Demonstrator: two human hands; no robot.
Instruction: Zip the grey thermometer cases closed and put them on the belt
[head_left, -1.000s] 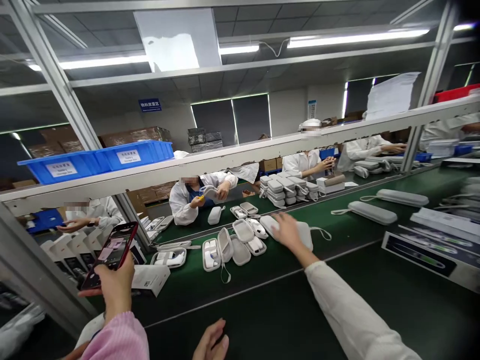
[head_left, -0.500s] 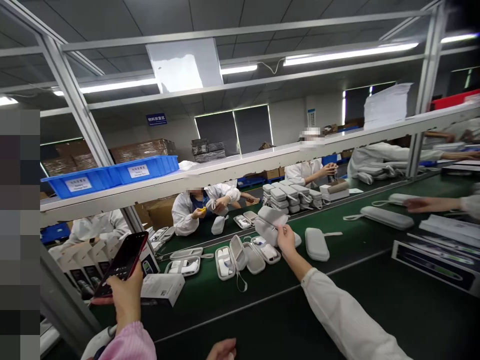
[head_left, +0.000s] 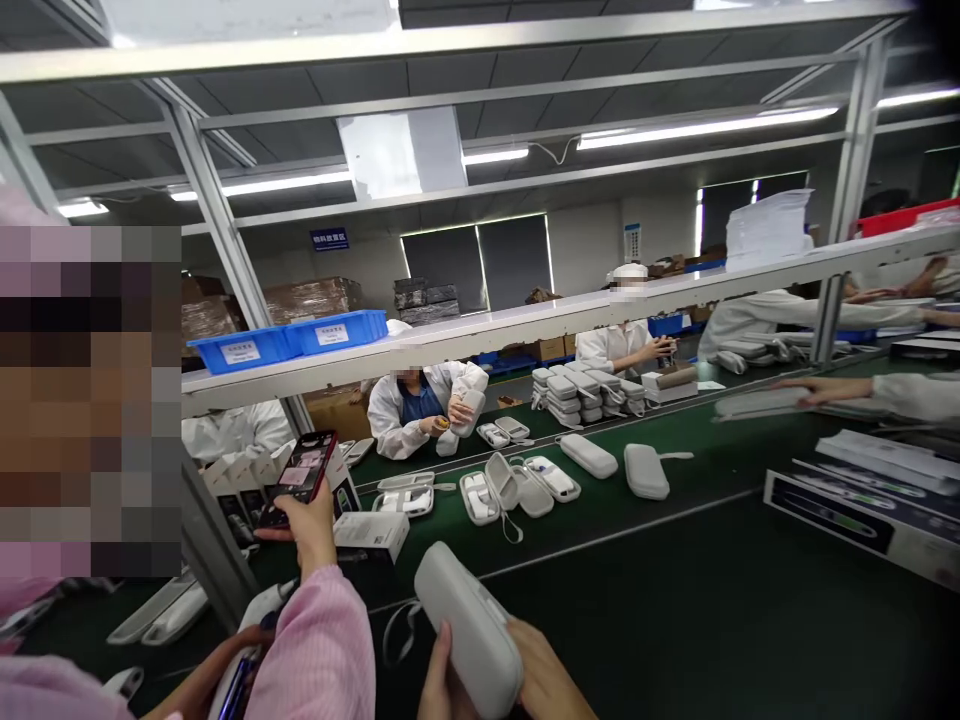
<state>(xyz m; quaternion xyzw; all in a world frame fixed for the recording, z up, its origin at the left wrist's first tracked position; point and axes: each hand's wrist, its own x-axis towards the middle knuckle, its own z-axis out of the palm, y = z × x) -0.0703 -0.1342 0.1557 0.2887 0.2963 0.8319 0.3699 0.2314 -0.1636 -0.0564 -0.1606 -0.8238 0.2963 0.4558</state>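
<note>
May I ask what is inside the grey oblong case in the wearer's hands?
The grey oblong case looks closed: only its exterior and grey looped strap show, while any contents are covered.

Plain pale grey on the long, rounded hard-shell case (head_left: 466, 628); solid dark green across the flat, smooth belt (head_left: 645, 600); finely ribbed pink on a co-worker's long fabric sleeve (head_left: 319, 645). Red edging around the slim black phone (head_left: 304, 470); bright blue on shallow plastic bins (head_left: 279, 347), plain white on their rectangular labels (head_left: 240, 351).

The blue sign (head_left: 330, 239) reads "物料放置区" — the bin labels (head_left: 241, 352) are too blurred.
</note>
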